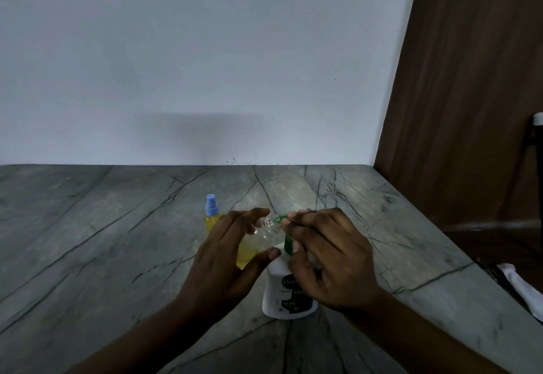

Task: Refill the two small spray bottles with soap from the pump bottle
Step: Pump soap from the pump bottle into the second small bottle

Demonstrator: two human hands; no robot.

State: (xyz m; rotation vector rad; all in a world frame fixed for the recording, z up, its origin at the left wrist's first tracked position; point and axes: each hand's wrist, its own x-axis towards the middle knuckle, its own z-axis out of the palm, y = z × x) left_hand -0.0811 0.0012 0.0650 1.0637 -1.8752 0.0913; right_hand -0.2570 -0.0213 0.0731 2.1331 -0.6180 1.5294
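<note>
1. The left hand [226,253] grips a small clear spray bottle [266,231] with its sprayer off. Fingers [252,213] curl over the top of the bottle and the thumb lies beneath it.
2. This open bottle lies tilted. Its long axis runs from the base, hidden in the palm at about 8 o'clock, up to the bare threaded neck at about 2 o'clock. Yellow soap sits in the lower part; the level is hard to judge.
3. The right hand [329,256] is closed over the green pump head of the white pump bottle [279,294], which stands upright on the tabletop [88,226] at about 6 o'clock from the open neck.
4. The key relation: the green nozzle [279,218] pokes out from under the right fingertips toward 9 o'clock and meets the open neck. Whether its tip sits inside the mouth or just at the rim cannot be told.
5. Judgement: the next press on the pump depends on neck and nozzle staying lined up; if the bottle tips away, soap would likely run down the outside.
6. A second spray bottle [212,212], with a blue sprayer fitted and yellow liquid inside, stands upright at about 10 o'clock from the left hand, partly hidden behind it. It looks already filled.
7. Neither hand is nearer to the join; they meet there.
</note>
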